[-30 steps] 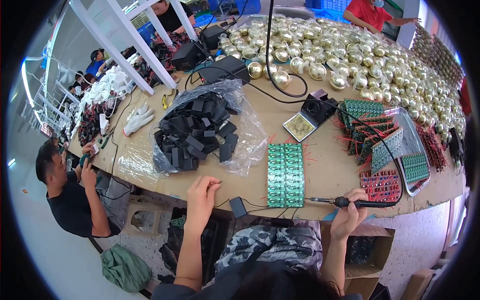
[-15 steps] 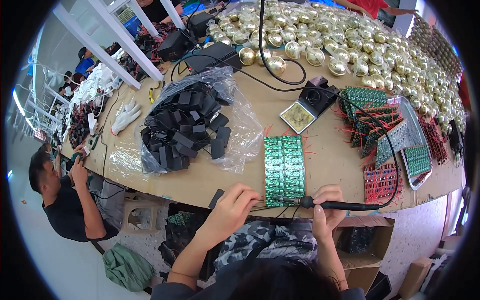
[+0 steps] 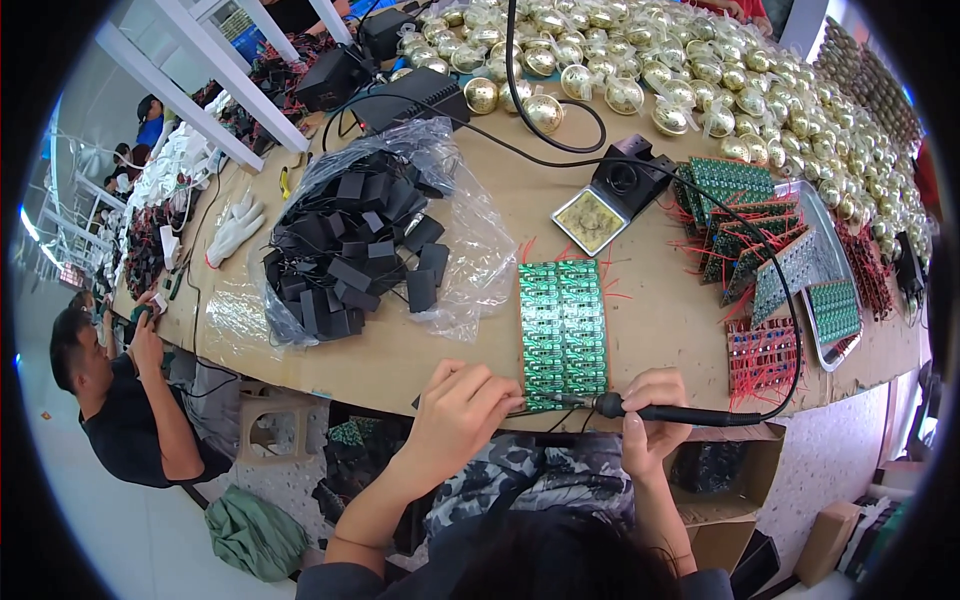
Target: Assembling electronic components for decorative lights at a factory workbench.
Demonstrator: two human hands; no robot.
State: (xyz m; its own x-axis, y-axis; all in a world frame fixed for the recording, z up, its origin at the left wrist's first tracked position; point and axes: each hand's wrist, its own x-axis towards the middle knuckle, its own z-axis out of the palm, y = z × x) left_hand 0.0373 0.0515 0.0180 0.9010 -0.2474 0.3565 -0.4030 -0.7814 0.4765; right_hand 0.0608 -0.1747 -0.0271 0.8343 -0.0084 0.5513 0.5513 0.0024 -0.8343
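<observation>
A green circuit board panel (image 3: 563,330) with rows of small boards lies on the cardboard-covered table in front of me, red wires sticking out along its far and right edges. My right hand (image 3: 655,415) is closed round the black handle of a soldering iron (image 3: 690,413). The iron points left, its tip at the panel's near edge. At the panel's near left corner, my left hand (image 3: 462,412) pinches what looks like a thin dark wire; the fingertips mostly hide it. Dark wires hang below the near edge, between my hands.
Black boxes with leads (image 3: 350,250) fill a clear plastic bag at the left. A soldering iron stand (image 3: 628,180) with a cleaning tray stands beyond the panel. More circuit boards (image 3: 780,270) sit around a metal tray (image 3: 850,345) at right. Gold balls (image 3: 640,70) cover the far side. The iron's cable (image 3: 790,300) arcs overhead.
My view has shifted slightly, moving the table's things a little left and up. The black box beside my left hand is now mostly hidden behind it. Both hands keep their grips.
</observation>
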